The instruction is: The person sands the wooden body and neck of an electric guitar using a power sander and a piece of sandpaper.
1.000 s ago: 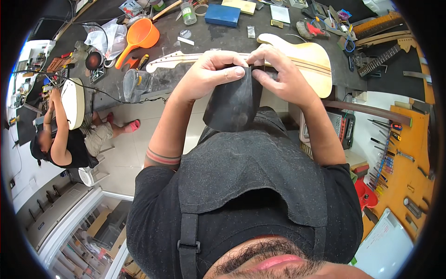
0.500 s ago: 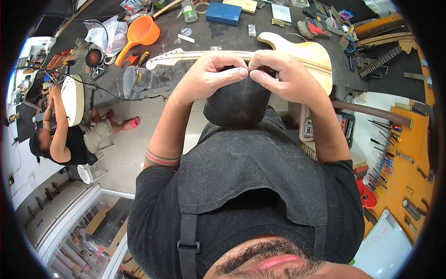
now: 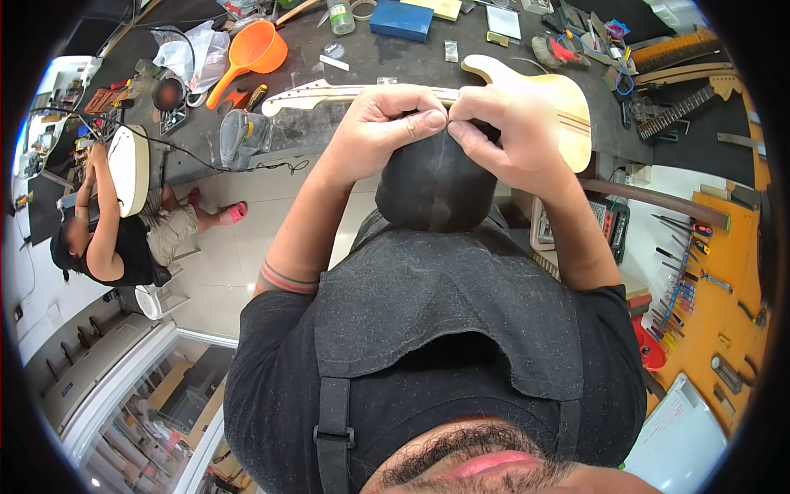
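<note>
A dark grey-black, curved sheet [image 3: 434, 193] with a faint line down its middle hangs between my hands in front of my apron. I cannot tell what it is made of. At its top edge my left hand [image 3: 391, 128] is closed, thumb and bent fingers pinching it. Close beside, my right hand [image 3: 510, 136] is closed on the same edge, with the thumb tips nearly meeting. Beyond my hands, on the bench, lies a pale wooden electric guitar [image 3: 568, 103] with a striped centre. My hands hide part of its neck.
The dark workbench [image 3: 395, 62] carries an orange dipper [image 3: 257, 48], a blue box [image 3: 401, 20], a clear bottle [image 3: 340, 16] and a sander [image 3: 239, 132]. A guitar neck [image 3: 683, 105] lies at right, near hanging tools [image 3: 683, 272]. At left, another person [image 3: 123, 247] handles a white guitar body [image 3: 129, 169].
The dark sheet has shifted a little to the right and its middle line shows more plainly. Both hands keep their pinch, moved slightly right and down.
</note>
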{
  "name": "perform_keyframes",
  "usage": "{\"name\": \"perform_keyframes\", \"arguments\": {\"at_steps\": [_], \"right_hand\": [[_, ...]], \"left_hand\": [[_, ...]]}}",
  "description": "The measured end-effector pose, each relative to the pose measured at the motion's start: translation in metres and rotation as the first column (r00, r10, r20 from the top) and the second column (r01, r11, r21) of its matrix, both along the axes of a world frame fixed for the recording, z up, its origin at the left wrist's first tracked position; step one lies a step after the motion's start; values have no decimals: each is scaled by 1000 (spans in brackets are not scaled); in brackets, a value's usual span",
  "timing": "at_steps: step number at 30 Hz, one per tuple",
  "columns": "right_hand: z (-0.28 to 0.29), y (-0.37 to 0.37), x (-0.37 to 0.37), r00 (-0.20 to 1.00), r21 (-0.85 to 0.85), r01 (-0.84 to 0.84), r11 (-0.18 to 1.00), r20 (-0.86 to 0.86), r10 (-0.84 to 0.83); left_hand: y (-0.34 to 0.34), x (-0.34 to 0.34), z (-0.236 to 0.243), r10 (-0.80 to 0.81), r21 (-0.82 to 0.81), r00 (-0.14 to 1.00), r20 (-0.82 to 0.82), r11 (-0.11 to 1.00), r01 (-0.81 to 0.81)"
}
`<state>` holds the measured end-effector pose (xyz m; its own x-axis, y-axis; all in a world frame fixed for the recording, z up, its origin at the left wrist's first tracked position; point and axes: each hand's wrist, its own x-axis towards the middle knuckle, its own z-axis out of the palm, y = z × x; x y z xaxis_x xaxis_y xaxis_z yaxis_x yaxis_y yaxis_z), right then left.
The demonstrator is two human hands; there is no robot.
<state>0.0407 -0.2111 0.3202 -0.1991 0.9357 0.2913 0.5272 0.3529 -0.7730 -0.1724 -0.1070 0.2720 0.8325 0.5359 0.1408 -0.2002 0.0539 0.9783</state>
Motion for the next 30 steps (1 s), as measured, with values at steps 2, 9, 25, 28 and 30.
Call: {"name": "perform_keyframes", "arguments": {"at_steps": [2,9,25,28,30], "right_hand": [[-1,-1,3,1000,-11,15,1000,-2,-15],[-14,-14,36,985,-493,69,867,-102,-137],[-52,-41,29,691,-632,95,769,-514,-508],[-60,-44,38,675,-572,170,803,-526,-517],[-59,-42,38,659,-570,207,795,-519,-544]], "left_hand": [[3,-1,4,1,-12,999,-32,1000,-1],[26,-17,-5,29,37,966,-257,999,-20],[53,-51,-40,134,-54,955,-265,987,-154],[47,-60,-56,-10,-220,988,-155,975,-25],[23,-49,-81,189,-618,981,41,777,-124]]}}
